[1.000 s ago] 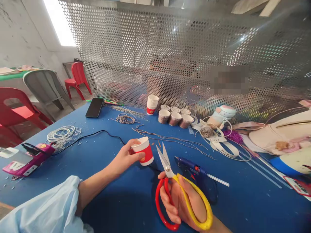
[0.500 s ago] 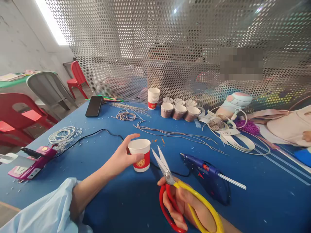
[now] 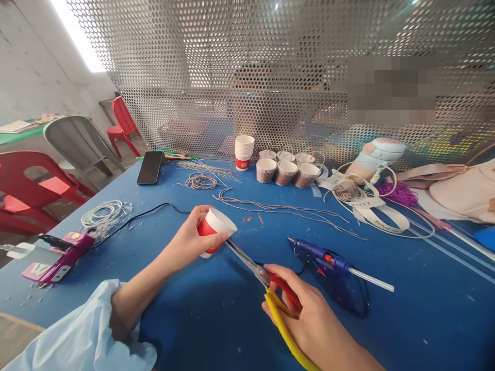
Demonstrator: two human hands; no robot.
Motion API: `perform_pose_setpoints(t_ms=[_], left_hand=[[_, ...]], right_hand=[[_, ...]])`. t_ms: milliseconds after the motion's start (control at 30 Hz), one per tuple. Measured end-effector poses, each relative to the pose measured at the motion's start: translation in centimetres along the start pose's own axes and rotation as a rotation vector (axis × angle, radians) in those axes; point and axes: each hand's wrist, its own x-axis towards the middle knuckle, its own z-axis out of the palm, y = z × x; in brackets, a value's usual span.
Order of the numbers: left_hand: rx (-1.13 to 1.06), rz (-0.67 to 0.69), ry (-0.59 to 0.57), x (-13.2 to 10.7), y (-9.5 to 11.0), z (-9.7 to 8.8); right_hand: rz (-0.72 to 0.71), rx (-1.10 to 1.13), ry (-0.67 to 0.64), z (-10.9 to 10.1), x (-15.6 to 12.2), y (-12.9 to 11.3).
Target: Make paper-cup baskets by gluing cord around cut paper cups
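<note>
A red and white paper cup (image 3: 222, 221) is gripped in my left hand (image 3: 193, 237), tilted so its mouth leans to the right. My right hand (image 3: 309, 314) holds scissors (image 3: 251, 265) with one red and one yellow handle. Their blades point up and left, with the tips close to the cup's rim; whether they touch it I cannot tell. To the right of the scissors lies a blue glue gun (image 3: 328, 260) with a clear glue stick in its back end.
Several cord-wrapped cups (image 3: 286, 172) stand at the back beside a stack of paper cups (image 3: 244, 154). Cords (image 3: 282, 208) lie mid-table. A phone (image 3: 150, 167) and a purple power strip (image 3: 62, 257) are on the left. Ribbon (image 3: 381, 216) and a bottle (image 3: 377, 157) sit right.
My left hand has lifted and tilted the cup, which stood upright before. The right hand has turned the scissors over, and their blades have come closer together and nearer the cup.
</note>
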Motion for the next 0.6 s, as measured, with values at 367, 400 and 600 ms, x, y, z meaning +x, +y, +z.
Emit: perform_pose_setpoints(t_ms=[367, 400, 600], left_hand=[[0.061, 0.031, 0.054, -0.9, 0.4, 0.6], [0.061, 0.032, 0.055, -1.0, 0.5, 0.7], [0.065, 0.037, 0.041, -1.2, 0.6, 0.7]], right_hand=[[-0.080, -0.031, 0.020, 0.1, -0.2, -0.2], [-0.100, -0.020, 0.039, 0.2, -0.1, 0.1], [-0.173, 0.049, 0.134, 0.4, 0.3, 1.5]])
